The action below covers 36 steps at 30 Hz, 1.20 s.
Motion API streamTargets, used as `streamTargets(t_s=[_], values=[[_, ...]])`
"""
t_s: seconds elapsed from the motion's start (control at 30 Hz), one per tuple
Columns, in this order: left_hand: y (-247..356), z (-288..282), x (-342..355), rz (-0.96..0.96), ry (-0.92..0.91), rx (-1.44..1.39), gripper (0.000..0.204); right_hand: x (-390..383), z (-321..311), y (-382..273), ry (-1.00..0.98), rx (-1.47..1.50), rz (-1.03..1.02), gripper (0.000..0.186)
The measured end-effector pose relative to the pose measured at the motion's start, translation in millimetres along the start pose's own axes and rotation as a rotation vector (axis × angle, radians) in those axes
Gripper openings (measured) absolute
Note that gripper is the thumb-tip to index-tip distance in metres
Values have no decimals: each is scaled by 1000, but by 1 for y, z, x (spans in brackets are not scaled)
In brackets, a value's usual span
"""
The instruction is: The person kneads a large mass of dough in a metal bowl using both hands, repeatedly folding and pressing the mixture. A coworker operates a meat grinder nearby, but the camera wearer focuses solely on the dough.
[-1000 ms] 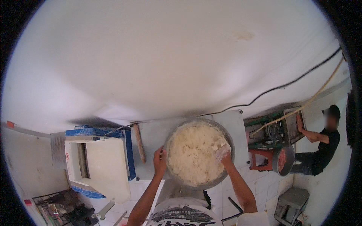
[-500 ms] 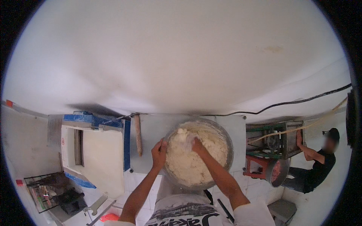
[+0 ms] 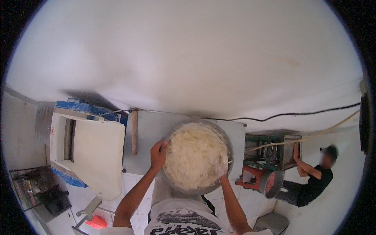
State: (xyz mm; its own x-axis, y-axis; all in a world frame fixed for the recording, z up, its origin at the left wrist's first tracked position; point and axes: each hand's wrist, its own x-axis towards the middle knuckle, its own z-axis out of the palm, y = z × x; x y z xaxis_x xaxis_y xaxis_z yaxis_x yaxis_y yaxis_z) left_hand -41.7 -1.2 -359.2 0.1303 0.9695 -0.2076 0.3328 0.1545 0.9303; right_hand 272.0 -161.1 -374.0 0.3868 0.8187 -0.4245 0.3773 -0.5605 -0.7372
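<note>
A large metal bowl [image 3: 229, 145] of pale, crumbly dough [image 3: 190, 152] sits on a metal table [image 3: 145, 125] in front of me. My left hand [image 3: 158, 153] is closed on the bowl's left rim. At the lower right inside the rim is my right hand [image 3: 219, 168], in a clear, flour-smeared covering, touching the dough; its fingers are too blurred and hidden to make out. A wooden rolling pin [image 3: 134, 135] lies to the left of the bowl.
A white-and-blue machine [image 3: 96, 156] stands left, a wire rack [image 3: 27, 188] and orange-red object [image 3: 96, 222] below it. At right a person [image 3: 315, 180] in black reaches to a green-framed machine [image 3: 262, 143], near a red stool [image 3: 246, 176] and bowl of pink stuff [image 3: 270, 181].
My right hand went from the bowl's right side to its upper middle, then back to the lower right. My left hand stayed at the rim. The view has shifted.
</note>
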Motion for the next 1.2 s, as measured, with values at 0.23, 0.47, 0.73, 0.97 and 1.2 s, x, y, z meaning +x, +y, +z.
streamTargets(t_s=[0.23,0.47,0.73,0.97,1.2], values=[[-2,18,1,111,163,-6,44,198,74,50,-108,-362,-114,53],[-11,13,2,38,106,-5,44,136,141,57,-485,-866,-246,50],[4,20,-6,126,157,-6,43,-36,11,69,-205,-749,-873,43],[-16,18,-57,-62,272,-61,41,-55,-6,-69,160,192,137,49],[-7,6,-57,79,388,80,37,133,102,29,-61,-225,-37,55]])
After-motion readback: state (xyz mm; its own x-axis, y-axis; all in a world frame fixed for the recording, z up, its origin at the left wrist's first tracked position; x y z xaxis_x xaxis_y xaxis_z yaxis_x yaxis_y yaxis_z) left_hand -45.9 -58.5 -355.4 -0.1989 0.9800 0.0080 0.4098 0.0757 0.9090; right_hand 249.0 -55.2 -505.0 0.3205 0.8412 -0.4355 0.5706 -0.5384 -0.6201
